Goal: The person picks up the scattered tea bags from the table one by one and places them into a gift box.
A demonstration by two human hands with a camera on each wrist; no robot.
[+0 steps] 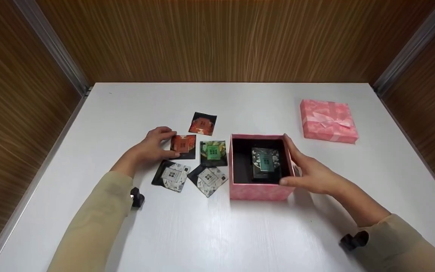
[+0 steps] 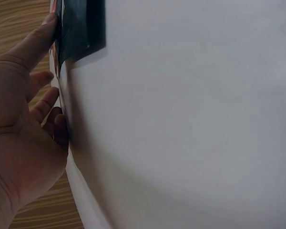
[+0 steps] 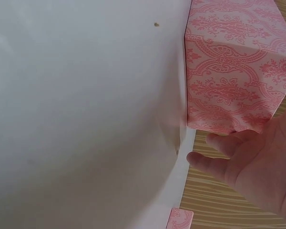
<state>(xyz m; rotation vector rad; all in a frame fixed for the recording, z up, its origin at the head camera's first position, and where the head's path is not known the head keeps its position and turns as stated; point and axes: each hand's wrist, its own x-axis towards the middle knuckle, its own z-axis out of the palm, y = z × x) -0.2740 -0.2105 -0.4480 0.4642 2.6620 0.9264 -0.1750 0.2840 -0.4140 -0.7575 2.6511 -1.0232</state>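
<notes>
My left hand [image 1: 152, 145] is at an orange-and-black sachet [image 1: 182, 145], its thumb by the near edge and its fingertips at the far left corner. In the left wrist view the thumb [image 2: 40, 40] lies against a dark sachet [image 2: 83, 31]. Spanning the right side of an open pink gift box [image 1: 261, 191], my right hand [image 1: 310, 172] holds it with the thumb at the near corner and fingers at the far one. Inside the box's dark interior lies a black sachet with a teal label [image 1: 266, 162]. The right wrist view shows the box's patterned side [image 3: 233, 86] above the fingers.
A green sachet [image 1: 213, 153] and two grey-white sachets [image 1: 171, 175] lie between the left hand and the box. Another orange sachet [image 1: 202, 123] lies farther back. The pink lid with a bow [image 1: 329, 121] rests at the back right of the white table [image 1: 240, 234]. Wood-grain panels [image 1: 217, 41] surround it.
</notes>
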